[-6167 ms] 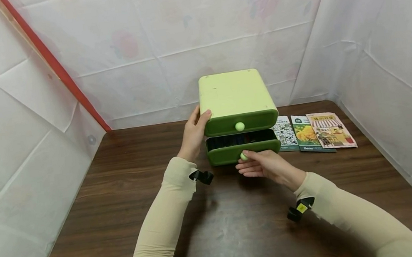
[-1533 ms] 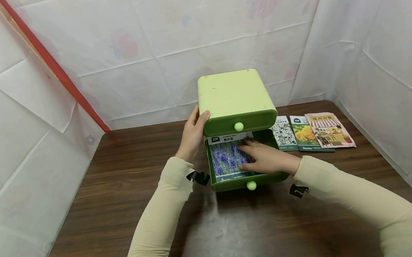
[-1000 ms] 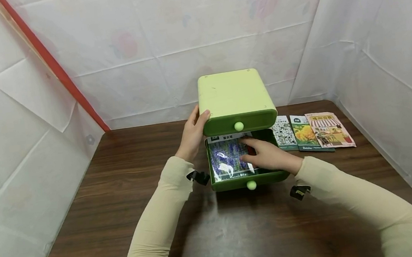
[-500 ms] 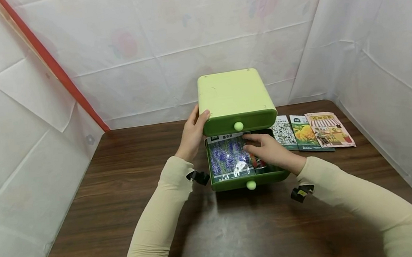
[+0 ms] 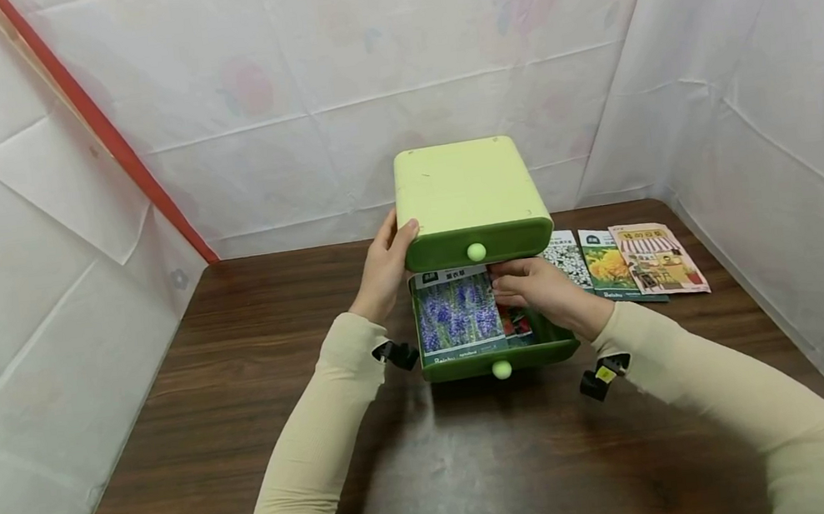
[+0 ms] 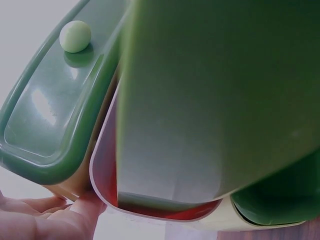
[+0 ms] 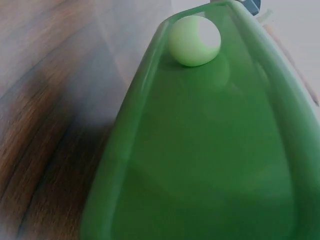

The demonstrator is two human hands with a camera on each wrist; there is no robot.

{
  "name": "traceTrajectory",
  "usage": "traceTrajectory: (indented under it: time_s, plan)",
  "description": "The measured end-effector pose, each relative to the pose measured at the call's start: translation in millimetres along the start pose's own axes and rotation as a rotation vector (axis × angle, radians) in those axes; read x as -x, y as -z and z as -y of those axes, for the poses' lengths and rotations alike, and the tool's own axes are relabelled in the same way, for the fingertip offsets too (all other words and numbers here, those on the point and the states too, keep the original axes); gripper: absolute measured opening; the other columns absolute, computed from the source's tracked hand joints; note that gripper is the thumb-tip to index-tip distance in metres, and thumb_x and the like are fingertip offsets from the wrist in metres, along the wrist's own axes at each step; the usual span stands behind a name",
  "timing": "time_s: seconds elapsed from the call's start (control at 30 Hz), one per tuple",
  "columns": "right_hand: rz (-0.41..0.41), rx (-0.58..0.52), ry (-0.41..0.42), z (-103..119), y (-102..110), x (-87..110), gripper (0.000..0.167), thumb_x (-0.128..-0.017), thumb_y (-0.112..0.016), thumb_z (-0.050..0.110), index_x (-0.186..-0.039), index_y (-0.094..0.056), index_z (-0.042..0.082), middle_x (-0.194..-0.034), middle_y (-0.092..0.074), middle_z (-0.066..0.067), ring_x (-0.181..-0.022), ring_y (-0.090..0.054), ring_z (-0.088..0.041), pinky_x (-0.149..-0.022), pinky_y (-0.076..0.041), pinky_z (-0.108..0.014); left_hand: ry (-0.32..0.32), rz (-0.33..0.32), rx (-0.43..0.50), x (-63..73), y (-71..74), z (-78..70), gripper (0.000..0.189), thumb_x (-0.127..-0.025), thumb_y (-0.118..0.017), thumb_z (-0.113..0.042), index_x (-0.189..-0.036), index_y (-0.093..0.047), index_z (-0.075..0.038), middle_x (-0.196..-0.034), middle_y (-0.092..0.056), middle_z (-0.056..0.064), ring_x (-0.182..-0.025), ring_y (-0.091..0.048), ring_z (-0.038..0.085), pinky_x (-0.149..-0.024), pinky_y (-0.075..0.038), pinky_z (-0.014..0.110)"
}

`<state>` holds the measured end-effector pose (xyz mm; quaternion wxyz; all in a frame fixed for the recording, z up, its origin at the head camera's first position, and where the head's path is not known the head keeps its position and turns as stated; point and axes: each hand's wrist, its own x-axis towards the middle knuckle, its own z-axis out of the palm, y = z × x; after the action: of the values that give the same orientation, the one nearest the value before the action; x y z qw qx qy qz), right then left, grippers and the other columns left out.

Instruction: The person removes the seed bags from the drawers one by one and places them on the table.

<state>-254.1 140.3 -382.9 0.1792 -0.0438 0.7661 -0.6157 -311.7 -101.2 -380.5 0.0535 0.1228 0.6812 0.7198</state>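
Note:
A two-drawer box (image 5: 467, 188), pale green on top with darker green fronts, stands on the table. My left hand (image 5: 386, 264) grips its left side, thumb at the upper front edge. The upper drawer (image 5: 442, 251) is closed; the lower drawer (image 5: 461, 368) is pulled out, its round knob (image 5: 502, 370) facing me. In it lies a seed packet (image 5: 458, 312) with purple flowers, partly over a red-flower packet (image 5: 517, 325). My right hand (image 5: 542, 289) reaches into the drawer and pinches the purple packet's right edge. The right wrist view shows only the lower drawer's front (image 7: 205, 150).
Right of the box lie a white-flower seed packet (image 5: 566, 257), a yellow-flower packet (image 5: 609, 265) and a pink packet (image 5: 659, 258) overlapping it. White sheeting (image 5: 259, 164) hangs behind and beside the dark wooden table (image 5: 262, 407).
The lower drawer has been pulled open, and the right hand has gone from its knob to the packets inside. Lately that hand has turned at the purple packet's edge. The left hand has stayed.

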Motion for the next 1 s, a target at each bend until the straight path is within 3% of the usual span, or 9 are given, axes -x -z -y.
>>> traceTrajectory:
  time_s: [0.2,0.4,0.6,0.67,0.73,0.8,0.83,0.9,1.0]
  plan:
    - [0.018,-0.051,-0.041,0.2,-0.9,-4.0,0.056,-0.102,-0.045,0.006,-0.15,-0.024,-0.012,-0.154,-0.029,-0.03,-0.137,-0.042,-0.042,-0.109,-0.044,-0.042,-0.002,0.0,-0.003,-0.1,0.0,1.0,0.069,-0.097,-0.053,-0.054,-0.155,-0.021,-0.037,-0.155,-0.035,-0.003,-0.12,-0.057,0.026,-0.1,-0.049,0.052]
    - [0.049,-0.008,-0.109,0.2,-3.1,-5.4,0.058,-0.102,-0.047,0.008,-0.151,-0.022,-0.01,-0.153,-0.031,-0.03,-0.137,-0.041,-0.042,-0.108,-0.044,-0.043,0.004,-0.001,-0.001,0.3,0.0,0.2,0.069,-0.097,-0.053,-0.054,-0.155,-0.021,-0.038,-0.155,-0.036,-0.003,-0.118,-0.057,0.026,-0.1,-0.05,0.051]
    - [0.062,0.041,-0.161,-3.3,-6.3,-8.1,0.061,-0.102,-0.049,0.011,-0.153,-0.021,-0.006,-0.151,-0.037,-0.027,-0.13,-0.051,-0.036,-0.104,-0.048,-0.044,0.005,0.004,-0.001,-0.2,0.9,0.9,0.068,-0.097,-0.052,-0.054,-0.155,-0.02,-0.039,-0.154,-0.037,-0.003,-0.118,-0.057,0.025,-0.1,-0.05,0.05]
    - [0.066,0.059,-0.171,-4.6,-7.6,-9.0,0.062,-0.102,-0.05,0.012,-0.153,-0.02,-0.006,-0.141,-0.047,-0.026,-0.119,-0.058,-0.033,-0.099,-0.052,-0.041,0.009,0.005,-0.002,0.0,0.8,0.4,0.067,-0.098,-0.052,-0.053,-0.155,-0.02,-0.039,-0.155,-0.036,-0.003,-0.118,-0.057,0.025,-0.1,-0.05,0.05]
    - [0.07,0.069,-0.175,-5.3,-9.0,-9.8,0.043,-0.102,-0.051,0.012,-0.137,-0.043,-0.011,-0.103,-0.062,-0.018,-0.084,-0.063,-0.021,-0.082,-0.056,-0.032,0.01,0.007,0.0,0.5,0.6,-0.6,0.067,-0.098,-0.051,-0.052,-0.155,-0.019,-0.039,-0.155,-0.036,-0.002,-0.117,-0.057,0.025,-0.099,-0.05,0.05]
    - [0.07,0.065,-0.173,-5.6,-10.6,-10.1,0.017,-0.101,-0.052,0.011,-0.096,-0.053,-0.005,-0.069,-0.049,-0.003,-0.056,-0.044,-0.011,-0.063,-0.046,-0.028,0.016,0.009,0.0,1.0,0.4,-2.0,0.066,-0.099,-0.05,-0.049,-0.156,-0.018,-0.038,-0.155,-0.035,-0.002,-0.116,-0.057,0.025,-0.099,-0.051,0.049]
    - [0.071,0.06,-0.171,-5.6,-11.3,-10.1,0.024,-0.101,-0.053,0.011,-0.08,-0.045,0.002,-0.06,-0.037,0.003,-0.051,-0.031,-0.01,-0.058,-0.039,-0.028,0.019,0.01,0.0,1.4,0.3,-2.8,0.066,-0.1,-0.05,-0.048,-0.156,-0.017,-0.037,-0.156,-0.035,-0.001,-0.116,-0.057,0.024,-0.099,-0.051,0.049]
    - [0.078,0.051,-0.161,-5.8,-12.0,-10.1,0.043,-0.101,-0.053,0.01,-0.069,-0.024,0.011,-0.055,-0.022,0.005,-0.047,-0.021,-0.011,-0.055,-0.028,-0.03,0.026,0.013,0.003,2.3,0.0,-5.2,0.066,-0.101,-0.049,-0.045,-0.157,-0.016,-0.034,-0.157,-0.034,0.0,-0.116,-0.057,0.025,-0.099,-0.05,0.049]
    - [0.071,0.059,-0.149,-5.8,-12.1,-10.0,0.045,-0.1,-0.055,0.011,-0.065,-0.027,0.014,-0.054,-0.021,0.005,-0.047,-0.018,-0.012,-0.053,-0.026,-0.03,0.041,0.014,0.006,3.6,-0.4,-8.9,0.066,-0.103,-0.048,-0.04,-0.158,-0.015,-0.029,-0.158,-0.032,0.002,-0.118,-0.056,0.026,-0.101,-0.05,0.049]
